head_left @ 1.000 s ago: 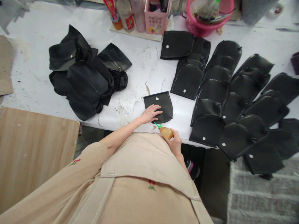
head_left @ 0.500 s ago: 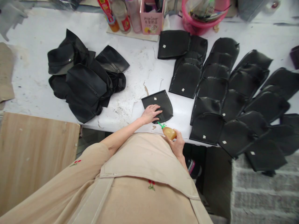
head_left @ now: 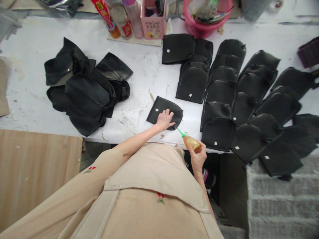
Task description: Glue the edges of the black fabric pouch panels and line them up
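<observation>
A black leather-like piece (head_left: 154, 114) with one rounded end and a small white tag lies flat near the table's front edge. My left hand (head_left: 165, 120) rests on it, palm down, fingers spread. In my right hand (head_left: 198, 157) is a squeeze bottle (head_left: 191, 143) of amber liquid, probably glue, with a long green nozzle. The nozzle tip points at the lower right edge of the piece; whether it touches I cannot tell. A small green cap hangs beside the nozzle.
At left lies a heap of black pieces (head_left: 87, 91). Overlapping rows of similar pieces (head_left: 221, 91) cover the right side, some over the table's edge. Behind stand bottles (head_left: 121, 21), a pink box (head_left: 153, 26) and a pink basket (head_left: 199, 28). A wooden board (head_left: 40, 176) is at lower left.
The black piece has turned a little under my left hand, which has slid right along it. My right hand and the bottle have moved right, the nozzle following the rounded edge.
</observation>
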### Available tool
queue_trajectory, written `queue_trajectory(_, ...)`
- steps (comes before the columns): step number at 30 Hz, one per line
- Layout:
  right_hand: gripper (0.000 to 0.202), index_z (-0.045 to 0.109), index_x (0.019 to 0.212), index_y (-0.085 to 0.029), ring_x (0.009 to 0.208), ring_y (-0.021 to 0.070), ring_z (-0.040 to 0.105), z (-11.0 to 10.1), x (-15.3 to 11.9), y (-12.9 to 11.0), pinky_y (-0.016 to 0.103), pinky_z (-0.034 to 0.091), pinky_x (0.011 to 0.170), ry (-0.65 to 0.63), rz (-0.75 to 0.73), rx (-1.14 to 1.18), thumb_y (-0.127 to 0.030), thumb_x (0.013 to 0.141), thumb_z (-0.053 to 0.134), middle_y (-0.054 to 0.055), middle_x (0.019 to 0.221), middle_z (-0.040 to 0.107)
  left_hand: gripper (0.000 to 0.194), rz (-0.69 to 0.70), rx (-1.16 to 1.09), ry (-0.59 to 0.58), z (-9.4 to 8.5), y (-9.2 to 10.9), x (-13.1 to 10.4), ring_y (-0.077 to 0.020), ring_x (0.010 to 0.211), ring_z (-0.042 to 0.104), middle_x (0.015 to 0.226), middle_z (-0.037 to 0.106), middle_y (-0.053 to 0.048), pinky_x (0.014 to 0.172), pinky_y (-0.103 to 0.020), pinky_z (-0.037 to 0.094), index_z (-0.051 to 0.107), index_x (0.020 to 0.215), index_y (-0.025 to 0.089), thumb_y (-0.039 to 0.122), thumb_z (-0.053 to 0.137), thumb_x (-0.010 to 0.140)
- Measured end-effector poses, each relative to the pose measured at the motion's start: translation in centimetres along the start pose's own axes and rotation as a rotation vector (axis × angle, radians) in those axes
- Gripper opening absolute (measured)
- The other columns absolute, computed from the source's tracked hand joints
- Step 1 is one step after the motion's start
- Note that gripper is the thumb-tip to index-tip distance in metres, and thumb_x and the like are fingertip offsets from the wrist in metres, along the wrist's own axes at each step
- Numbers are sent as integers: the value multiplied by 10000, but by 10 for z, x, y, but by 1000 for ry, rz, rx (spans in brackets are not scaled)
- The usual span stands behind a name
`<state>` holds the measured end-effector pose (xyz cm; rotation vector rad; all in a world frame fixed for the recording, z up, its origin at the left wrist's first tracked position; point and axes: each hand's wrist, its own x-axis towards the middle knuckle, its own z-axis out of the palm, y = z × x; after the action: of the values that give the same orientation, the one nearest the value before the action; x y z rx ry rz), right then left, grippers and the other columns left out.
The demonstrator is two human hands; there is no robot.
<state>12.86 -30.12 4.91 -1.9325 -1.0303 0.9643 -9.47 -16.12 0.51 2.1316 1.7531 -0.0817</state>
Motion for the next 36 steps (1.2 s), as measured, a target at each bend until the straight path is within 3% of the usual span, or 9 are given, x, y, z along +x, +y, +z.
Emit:
queue_trajectory(10,583,624,1179,-182,968,272,676,26,-3,12,434,550,885,-24,-234,-235,-610,792,707,114,1112,700,528,-14,-10,-10,-2,2,-1,-344,1116,539,1296,528,-198,818,-388,495,559,1219,174,550,677,867)
queue_trajectory(16,545,608,1223,-192,1003,280,674,25,-2,8,423,549,883,-12,-363,-345,-589,852,656,112,1081,702,535,44,-6,-78,-12,-5,-1,-326,1106,556,1304,525,-191,811,-371,511,556,1230,171,495,729,841)
queue_trajectory(26,502,607,1215,-204,1011,281,678,16,-1,5,406,549,877,14,-387,-410,-576,877,621,105,1073,707,527,51,-5,-60,-5,-5,0,-318,1094,570,1311,530,-189,814,-375,527,551,1233,184,485,735,841)
queue_trajectory(36,534,613,1211,-200,978,275,686,27,-8,5,407,548,855,-14,-364,-375,-581,843,675,97,1077,711,502,58,30,-52,-5,-4,-1,-311,1067,577,1287,534,-191,781,-357,520,559,1219,168,452,741,846)
